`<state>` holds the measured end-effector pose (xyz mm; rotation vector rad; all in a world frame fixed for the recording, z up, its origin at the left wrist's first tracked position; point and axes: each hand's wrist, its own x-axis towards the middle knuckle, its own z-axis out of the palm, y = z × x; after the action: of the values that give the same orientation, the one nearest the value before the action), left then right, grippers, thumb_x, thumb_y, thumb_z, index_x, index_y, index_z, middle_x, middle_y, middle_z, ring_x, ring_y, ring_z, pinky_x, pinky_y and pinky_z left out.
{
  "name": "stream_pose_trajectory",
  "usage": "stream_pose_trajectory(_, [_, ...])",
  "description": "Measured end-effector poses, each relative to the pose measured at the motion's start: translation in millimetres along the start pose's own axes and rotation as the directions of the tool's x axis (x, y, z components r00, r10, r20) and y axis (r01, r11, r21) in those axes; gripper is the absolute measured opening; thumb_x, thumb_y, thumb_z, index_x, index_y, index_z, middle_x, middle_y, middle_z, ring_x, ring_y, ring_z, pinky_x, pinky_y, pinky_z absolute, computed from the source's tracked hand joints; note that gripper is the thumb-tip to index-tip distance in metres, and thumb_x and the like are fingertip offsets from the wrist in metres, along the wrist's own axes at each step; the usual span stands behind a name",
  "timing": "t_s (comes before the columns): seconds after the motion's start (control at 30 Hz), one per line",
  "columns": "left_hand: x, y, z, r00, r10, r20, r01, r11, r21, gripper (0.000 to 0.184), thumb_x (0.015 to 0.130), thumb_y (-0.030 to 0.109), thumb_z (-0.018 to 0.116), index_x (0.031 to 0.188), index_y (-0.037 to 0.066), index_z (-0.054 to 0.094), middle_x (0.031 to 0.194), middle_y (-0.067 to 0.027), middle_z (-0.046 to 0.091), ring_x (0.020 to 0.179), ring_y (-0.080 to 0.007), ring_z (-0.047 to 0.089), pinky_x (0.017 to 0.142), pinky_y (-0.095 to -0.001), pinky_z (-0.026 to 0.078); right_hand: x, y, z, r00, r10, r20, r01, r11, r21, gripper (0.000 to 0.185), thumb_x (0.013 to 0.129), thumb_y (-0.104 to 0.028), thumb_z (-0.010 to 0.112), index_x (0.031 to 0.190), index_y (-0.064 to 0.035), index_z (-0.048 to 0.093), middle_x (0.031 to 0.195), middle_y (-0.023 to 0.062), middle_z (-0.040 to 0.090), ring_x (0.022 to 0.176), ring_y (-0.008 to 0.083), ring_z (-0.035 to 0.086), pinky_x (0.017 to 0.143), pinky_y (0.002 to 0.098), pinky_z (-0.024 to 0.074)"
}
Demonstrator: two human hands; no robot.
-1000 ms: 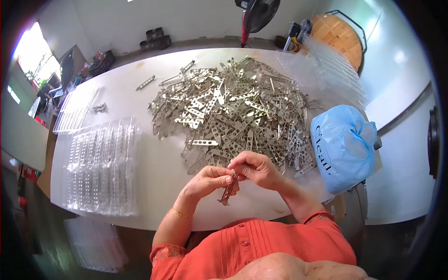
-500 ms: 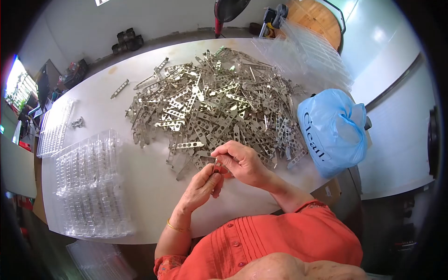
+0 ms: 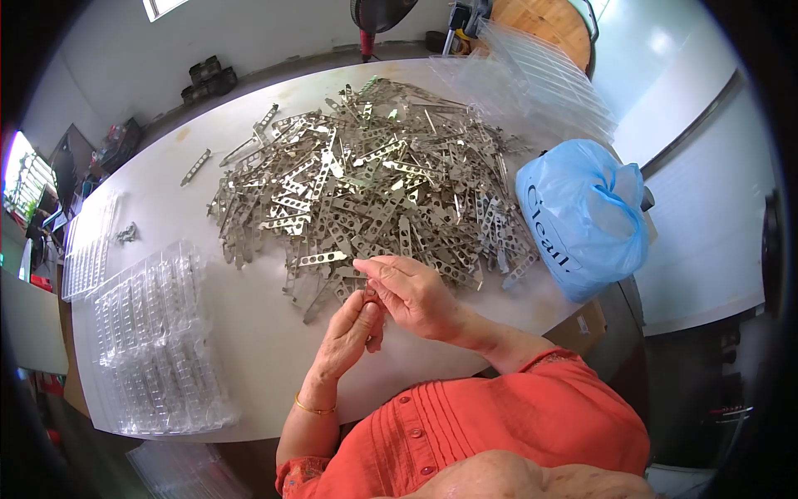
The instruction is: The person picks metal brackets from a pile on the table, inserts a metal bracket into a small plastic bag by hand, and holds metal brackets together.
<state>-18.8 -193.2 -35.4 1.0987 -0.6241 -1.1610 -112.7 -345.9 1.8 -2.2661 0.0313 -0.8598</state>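
Close together above the table's near side, both my hands meet in front of a big pile of perforated metal strips [image 3: 374, 179]. My left hand [image 3: 345, 333] is closed, its thumb pressed on a small metal strip [image 3: 368, 293], of which only a sliver shows between the fingers. Over its upper end bends my right hand [image 3: 416, 299], fingers closed, with the thumb tip close to the left fingers. Whatever the right fingertips pinch is hidden. Just beyond the right fingertips lies a bright strip with round holes [image 3: 322, 259], at the pile's near edge.
Clear plastic trays [image 3: 154, 341] holding small parts are stacked on the left, with another tray [image 3: 90, 245] behind them. A few small metal pieces [image 3: 127, 233] lie nearby. At right stands a tied blue plastic bag [image 3: 582, 220]; more clear trays [image 3: 540, 83] lie behind it.
The view has shifted a little, so the table's contents sit slightly farther left. My hands stay together; the strip in the left hand shows less now, with the right fingers folded nearer over it.
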Motion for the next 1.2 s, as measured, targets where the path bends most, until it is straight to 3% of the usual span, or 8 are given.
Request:
stream_pose_trajectory(0.3, [-2, -2, 4, 0.996, 0.038, -0.086, -0.035, 0.998, 0.043, 0.028, 0.11, 0.025, 0.045, 0.117, 0.0, 0.057, 0.068, 0.0009, 0.047, 0.05, -0.0095, 0.045, 0.046, -0.0233, 0.039, -8, 0, 8, 0.998, -0.045, -0.047, 0.035, 0.982, -0.187, 0.04, 0.09, -0.005, 0.069, 0.13, -0.0025, 0.062, 0.118, 0.0151, 0.068, 0.105, 0.0319, 0.067, 0.09, 0.0406, 0.0544])
stream_pose_trajectory(0.4, [-1, -3, 4, 0.995, 0.057, -0.083, -0.058, 0.998, -0.009, 0.025, 0.11, 0.024, 0.044, 0.11, 0.002, 0.056, 0.067, 0.0025, 0.043, 0.05, -0.0084, 0.043, 0.045, -0.0226, 0.037, -7, -7, 2, 1.0, 0.005, -0.008, -0.006, 0.999, -0.047, 0.045, 0.091, -0.006, 0.069, 0.135, -0.0038, 0.058, 0.123, 0.015, 0.066, 0.108, 0.0325, 0.066, 0.092, 0.0408, 0.0531])
stream_pose_trajectory(0.57, [-3, 0, 6, 0.993, 0.068, -0.096, -0.07, 0.997, -0.014, 0.021, 0.11, 0.022, 0.044, 0.105, 0.004, 0.055, 0.067, 0.003, 0.042, 0.05, -0.0076, 0.04, 0.045, -0.0214, 0.036, -5, -10, -23, 0.997, -0.016, -0.08, 0.01, 0.997, -0.075, 0.042, 0.091, -0.006, 0.069, 0.132, -0.0031, 0.06, 0.121, 0.0135, 0.067, 0.109, 0.0321, 0.065, 0.091, 0.0406, 0.0531])
stream_pose_trajectory(0.77, [-2, -2, 4, 0.989, 0.085, -0.119, -0.088, 0.996, -0.019, 0.022, 0.11, 0.025, 0.046, 0.103, 0.006, 0.055, 0.066, 0.0041, 0.038, 0.05, -0.0073, 0.04, 0.046, -0.0219, 0.036, 4, -11, -108, 0.918, -0.19, -0.349, 0.019, 0.898, -0.44, 0.018, 0.093, -0.007, 0.067, 0.111, -0.0053, 0.069, 0.104, 0.0103, 0.069, 0.097, 0.0302, 0.066, 0.086, 0.0402, 0.0517])
stream_pose_trajectory(0.93, [-4, -1, 5, 0.987, 0.108, -0.117, -0.109, 0.994, 0.001, 0.022, 0.11, 0.024, 0.046, 0.102, 0.006, 0.055, 0.066, 0.0039, 0.039, 0.05, -0.0074, 0.041, 0.046, -0.0221, 0.037, -5, -6, -194, 0.828, -0.254, -0.5, -0.182, 0.722, -0.667, 0.007, 0.097, -0.004, 0.059, 0.102, -0.0024, 0.063, 0.096, 0.0134, 0.067, 0.089, 0.0332, 0.065, 0.079, 0.0405, 0.0513])
stream_pose_trajectory(1.03, [-4, 0, 7, 0.988, 0.08, -0.131, -0.084, 0.996, -0.026, 0.021, 0.11, 0.023, 0.046, 0.102, 0.006, 0.055, 0.066, 0.0037, 0.039, 0.05, -0.0075, 0.041, 0.046, -0.0224, 0.037, -19, -11, -227, 0.858, -0.041, -0.511, -0.398, 0.575, -0.715, 0.009, 0.1, -0.008, 0.055, 0.101, -0.0026, 0.061, 0.094, 0.0147, 0.068, 0.091, 0.0346, 0.066, 0.079, 0.0421, 0.0521])
stream_pose_trajectory(1.13, [-3, -1, 6, 0.99, 0.079, -0.119, -0.083, 0.996, -0.03, 0.022, 0.11, 0.023, 0.046, 0.102, 0.005, 0.055, 0.066, 0.0035, 0.04, 0.05, -0.0076, 0.041, 0.046, -0.0227, 0.037, -35, -7, -247, 0.874, 0.214, -0.437, -0.487, 0.379, -0.787, 0.011, 0.097, -0.007, 0.054, 0.102, -0.0028, 0.062, 0.099, 0.0149, 0.07, 0.096, 0.0346, 0.068, 0.082, 0.0438, 0.0535])
stream_pose_trajectory(1.2, [-3, -1, 5, 0.991, 0.083, -0.11, -0.085, 0.996, -0.017, 0.022, 0.11, 0.023, 0.046, 0.102, 0.005, 0.055, 0.066, 0.0035, 0.04, 0.05, -0.0077, 0.041, 0.046, -0.0227, 0.038, -43, -3, -258, 0.871, 0.259, -0.418, -0.485, 0.304, -0.82, 0.013, 0.094, -0.006, 0.054, 0.103, -0.0032, 0.063, 0.102, 0.0143, 0.07, 0.1, 0.0342, 0.067, 0.086, 0.0446, 0.053])
